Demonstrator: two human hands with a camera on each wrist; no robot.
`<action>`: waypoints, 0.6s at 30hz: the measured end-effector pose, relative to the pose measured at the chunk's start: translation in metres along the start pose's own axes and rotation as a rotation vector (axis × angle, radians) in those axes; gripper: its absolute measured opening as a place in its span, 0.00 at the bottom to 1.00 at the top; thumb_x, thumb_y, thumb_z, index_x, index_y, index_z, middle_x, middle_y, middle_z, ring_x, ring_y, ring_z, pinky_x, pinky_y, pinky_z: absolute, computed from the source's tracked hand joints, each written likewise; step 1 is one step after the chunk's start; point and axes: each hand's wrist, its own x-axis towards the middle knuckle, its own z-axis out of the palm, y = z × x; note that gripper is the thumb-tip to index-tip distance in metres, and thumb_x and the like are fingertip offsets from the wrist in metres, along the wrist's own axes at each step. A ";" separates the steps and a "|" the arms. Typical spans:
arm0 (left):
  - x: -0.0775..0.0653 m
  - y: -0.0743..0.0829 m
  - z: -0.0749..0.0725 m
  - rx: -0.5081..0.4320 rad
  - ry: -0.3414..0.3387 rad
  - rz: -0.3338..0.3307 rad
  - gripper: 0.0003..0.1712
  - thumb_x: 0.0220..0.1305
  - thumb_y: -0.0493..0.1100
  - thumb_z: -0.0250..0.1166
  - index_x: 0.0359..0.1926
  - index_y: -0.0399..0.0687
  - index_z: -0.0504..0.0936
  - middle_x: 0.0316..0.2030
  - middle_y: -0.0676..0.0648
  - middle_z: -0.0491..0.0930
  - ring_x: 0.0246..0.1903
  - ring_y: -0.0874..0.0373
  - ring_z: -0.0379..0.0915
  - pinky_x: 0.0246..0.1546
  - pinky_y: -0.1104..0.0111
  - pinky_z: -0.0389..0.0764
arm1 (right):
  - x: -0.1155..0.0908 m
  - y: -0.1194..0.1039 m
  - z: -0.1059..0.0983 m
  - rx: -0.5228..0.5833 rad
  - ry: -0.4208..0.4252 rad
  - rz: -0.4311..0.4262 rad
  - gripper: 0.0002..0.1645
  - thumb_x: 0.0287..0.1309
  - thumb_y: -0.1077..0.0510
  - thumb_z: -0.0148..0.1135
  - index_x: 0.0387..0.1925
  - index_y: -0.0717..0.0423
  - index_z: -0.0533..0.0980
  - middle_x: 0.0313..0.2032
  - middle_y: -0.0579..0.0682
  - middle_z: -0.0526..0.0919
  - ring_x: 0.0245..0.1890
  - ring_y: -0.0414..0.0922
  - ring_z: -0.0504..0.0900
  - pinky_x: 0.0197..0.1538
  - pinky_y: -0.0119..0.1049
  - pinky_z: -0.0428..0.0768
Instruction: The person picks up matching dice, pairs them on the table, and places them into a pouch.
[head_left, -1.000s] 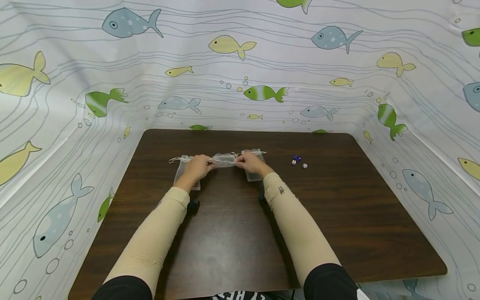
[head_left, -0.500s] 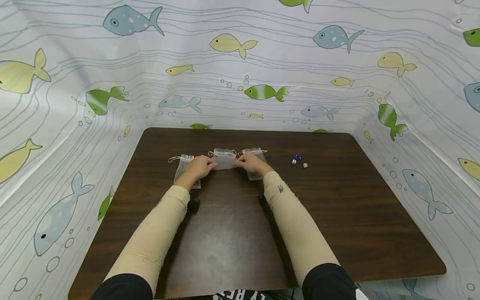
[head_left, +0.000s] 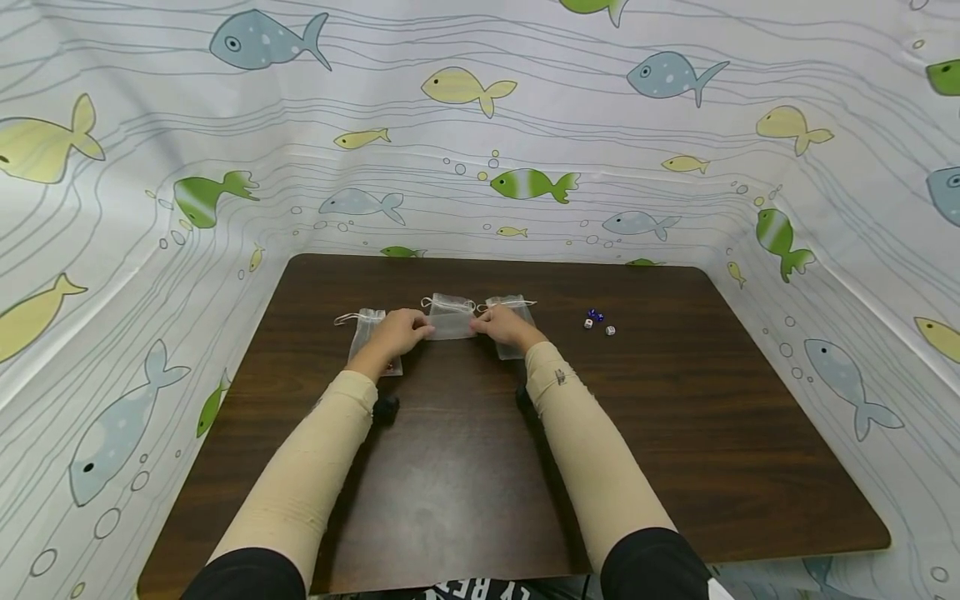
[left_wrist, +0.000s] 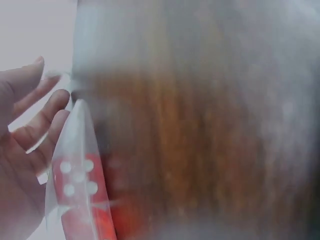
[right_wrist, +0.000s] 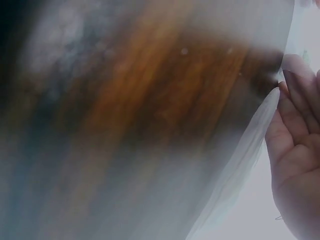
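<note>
2 cream arm slvs (head_left: 296, 471), dk mark (head_left: 560, 377) on R 1 nr wrist; blk upper slvs (head_left: 251, 575); blk wrist unit (head_left: 386, 410).

Near the far edge of the brown table (head_left: 465, 483), bags (head_left: 452, 326) are showing translucent white; a bagged red die (left_wrist: 78, 177) is displaying white dots.

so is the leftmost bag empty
No, the left wrist view shows a red die with white pips inside that sheer bag, beside the left hand.
</note>
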 end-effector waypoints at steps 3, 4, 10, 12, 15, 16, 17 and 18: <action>0.001 0.000 -0.003 -0.080 0.073 0.032 0.25 0.74 0.47 0.64 0.65 0.39 0.74 0.56 0.36 0.77 0.51 0.41 0.77 0.53 0.48 0.78 | 0.000 0.000 0.000 0.020 0.004 0.010 0.21 0.77 0.49 0.53 0.49 0.56 0.87 0.64 0.55 0.78 0.67 0.55 0.72 0.70 0.48 0.70; 0.002 0.001 -0.003 -0.104 0.097 0.047 0.28 0.73 0.46 0.65 0.68 0.40 0.70 0.57 0.35 0.75 0.53 0.40 0.76 0.53 0.48 0.78 | 0.000 0.000 0.001 0.024 0.006 0.013 0.21 0.77 0.48 0.53 0.49 0.56 0.87 0.64 0.55 0.78 0.67 0.55 0.72 0.70 0.48 0.70; 0.008 0.011 -0.010 -0.141 0.109 0.170 0.36 0.71 0.41 0.67 0.75 0.45 0.63 0.62 0.34 0.68 0.57 0.37 0.72 0.56 0.45 0.76 | -0.001 0.002 0.002 0.025 0.009 0.017 0.20 0.77 0.49 0.53 0.48 0.54 0.88 0.62 0.55 0.80 0.65 0.55 0.75 0.68 0.49 0.72; 0.009 0.013 -0.011 -0.117 0.073 0.189 0.32 0.71 0.42 0.66 0.72 0.46 0.67 0.62 0.35 0.70 0.58 0.38 0.72 0.57 0.45 0.76 | -0.001 0.003 0.002 0.023 0.010 0.008 0.20 0.77 0.49 0.53 0.48 0.54 0.88 0.61 0.55 0.81 0.64 0.54 0.76 0.67 0.49 0.73; 0.009 0.015 -0.011 -0.080 0.046 0.179 0.24 0.72 0.43 0.65 0.66 0.47 0.73 0.57 0.37 0.76 0.55 0.41 0.75 0.54 0.47 0.77 | -0.001 0.002 0.003 0.027 0.008 -0.002 0.20 0.77 0.49 0.54 0.48 0.53 0.88 0.60 0.54 0.82 0.64 0.53 0.76 0.66 0.48 0.73; 0.008 0.015 -0.011 -0.075 0.042 0.173 0.22 0.72 0.43 0.65 0.63 0.46 0.74 0.54 0.38 0.78 0.51 0.42 0.76 0.52 0.48 0.78 | -0.001 0.002 0.003 0.031 0.007 -0.004 0.19 0.77 0.49 0.54 0.48 0.53 0.88 0.60 0.54 0.82 0.63 0.53 0.76 0.66 0.48 0.73; 0.008 0.016 -0.011 -0.071 0.041 0.168 0.20 0.72 0.43 0.65 0.61 0.46 0.74 0.50 0.39 0.80 0.47 0.43 0.77 0.49 0.49 0.78 | -0.001 0.002 0.003 0.037 0.008 -0.004 0.19 0.77 0.49 0.54 0.48 0.53 0.88 0.59 0.54 0.82 0.63 0.53 0.76 0.67 0.48 0.73; 0.007 0.016 -0.011 -0.067 0.040 0.166 0.18 0.72 0.43 0.66 0.59 0.46 0.74 0.46 0.40 0.81 0.42 0.45 0.78 0.45 0.51 0.79 | -0.001 0.002 0.003 0.044 0.008 -0.001 0.19 0.77 0.49 0.54 0.48 0.52 0.88 0.59 0.54 0.82 0.64 0.53 0.76 0.67 0.48 0.73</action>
